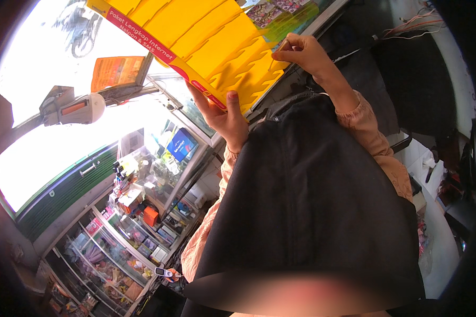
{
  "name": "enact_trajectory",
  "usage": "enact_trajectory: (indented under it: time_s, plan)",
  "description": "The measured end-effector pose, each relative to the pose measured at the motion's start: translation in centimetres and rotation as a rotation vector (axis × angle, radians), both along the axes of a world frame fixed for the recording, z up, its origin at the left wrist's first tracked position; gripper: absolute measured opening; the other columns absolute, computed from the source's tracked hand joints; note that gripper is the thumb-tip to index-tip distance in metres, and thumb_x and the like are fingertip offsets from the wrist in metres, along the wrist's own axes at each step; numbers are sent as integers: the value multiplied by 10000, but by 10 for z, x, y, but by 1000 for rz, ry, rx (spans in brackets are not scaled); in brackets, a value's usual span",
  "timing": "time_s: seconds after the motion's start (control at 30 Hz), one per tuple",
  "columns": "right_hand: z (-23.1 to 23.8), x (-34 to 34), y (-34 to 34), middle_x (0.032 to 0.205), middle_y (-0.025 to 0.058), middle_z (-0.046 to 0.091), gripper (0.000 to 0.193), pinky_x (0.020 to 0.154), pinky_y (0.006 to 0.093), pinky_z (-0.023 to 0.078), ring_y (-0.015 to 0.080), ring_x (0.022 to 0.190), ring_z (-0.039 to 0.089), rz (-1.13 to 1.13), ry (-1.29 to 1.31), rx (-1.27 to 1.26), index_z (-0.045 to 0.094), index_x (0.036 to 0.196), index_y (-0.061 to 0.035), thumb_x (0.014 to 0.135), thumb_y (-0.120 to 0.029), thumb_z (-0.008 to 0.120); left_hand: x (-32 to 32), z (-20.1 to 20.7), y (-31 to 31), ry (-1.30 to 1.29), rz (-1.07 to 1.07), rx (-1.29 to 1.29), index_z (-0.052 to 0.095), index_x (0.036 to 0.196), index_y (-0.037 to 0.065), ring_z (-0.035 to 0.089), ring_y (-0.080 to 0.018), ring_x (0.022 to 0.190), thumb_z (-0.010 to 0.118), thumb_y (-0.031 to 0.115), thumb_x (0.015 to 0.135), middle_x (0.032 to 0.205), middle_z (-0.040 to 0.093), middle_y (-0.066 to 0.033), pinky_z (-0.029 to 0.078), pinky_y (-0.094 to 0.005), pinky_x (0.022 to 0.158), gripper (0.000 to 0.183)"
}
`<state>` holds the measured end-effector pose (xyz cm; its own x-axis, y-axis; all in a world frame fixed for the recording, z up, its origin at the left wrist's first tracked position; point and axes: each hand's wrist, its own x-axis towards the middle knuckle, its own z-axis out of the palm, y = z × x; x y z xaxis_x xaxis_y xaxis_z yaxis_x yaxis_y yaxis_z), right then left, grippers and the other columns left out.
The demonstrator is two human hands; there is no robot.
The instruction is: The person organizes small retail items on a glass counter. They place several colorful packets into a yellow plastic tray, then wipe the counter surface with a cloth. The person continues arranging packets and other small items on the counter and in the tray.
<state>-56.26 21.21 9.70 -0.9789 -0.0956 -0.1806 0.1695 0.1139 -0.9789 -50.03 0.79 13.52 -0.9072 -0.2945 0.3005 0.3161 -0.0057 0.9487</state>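
A yellow display rack (217, 47) with rows of slots and a red printed strip along one edge is tilted in front of me at the top. My left hand (225, 116) grips its lower corner, thumb on the front and fingers behind the red strip. At the rack's right edge my right hand (304, 55) is closed in a pinch, thumb against bent forefinger. Something small may be between those fingertips, but I cannot make out what. The slots nearest my hands show no cards.
A glass counter (328, 18) with patterned items lies beyond the rack. Glass display cases (111, 243) full of small goods stand at the lower left, near a blue box (182, 144). An orange sign (116, 73) hangs at the bright opening. Loose wires (415, 26) run at the upper right.
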Motion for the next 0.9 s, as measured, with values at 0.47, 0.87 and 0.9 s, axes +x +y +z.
enact_trajectory:
  time_s: [0.47, 0.87, 0.9]
  plan:
    - [12, 17, -25, 905, 37, 584, 308, 735, 273, 469, 157, 813, 602, 40, 321, 394, 739, 893, -73, 741, -325, 831, -1, -2, 5, 12, 9, 63, 163, 1519, 20, 424, -192, 1277, 624, 45, 912, 1476, 364, -140, 330, -324, 1067, 763]
    - [18, 3, 1, 891, -80, 561, 152, 677, 182, 353, 34, 752, 429, -321, 540, -95, 715, 987, -98, 842, -133, 748, -2, 8, 7, -91, 36, 260, 217, 1516, 57, 428, -212, 1305, 609, 154, 944, 1471, 407, -128, 314, -333, 1092, 700]
    - [17, 3, -2, 886, -82, 556, 152, 676, 182, 353, 34, 753, 427, -306, 518, -80, 716, 987, -100, 843, -136, 748, -2, 8, 7, -87, 36, 260, 216, 1516, 58, 428, -211, 1304, 611, 156, 944, 1469, 409, -128, 315, -334, 1092, 703]
